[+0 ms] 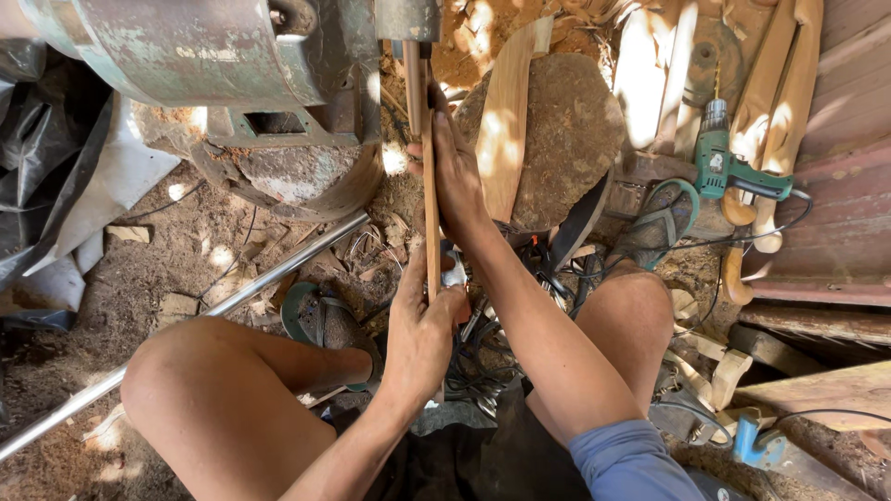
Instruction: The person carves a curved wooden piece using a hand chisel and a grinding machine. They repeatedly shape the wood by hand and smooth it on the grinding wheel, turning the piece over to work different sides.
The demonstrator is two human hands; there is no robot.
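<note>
Fingers of both hands, left hand [419,336] and right hand [455,172], clamp the wooden strip [431,223]; near the green machine [223,56], it could probably kick and pinch me.

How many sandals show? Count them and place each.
2. One green sandal lies beside the left knee, below the metal pipe; the other sandal sits beyond the right knee, near the green drill.

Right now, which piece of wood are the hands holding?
The thin wooden strip, running up to the machine. Left hand and right hand grip it; the wider plank lies untouched.
</note>
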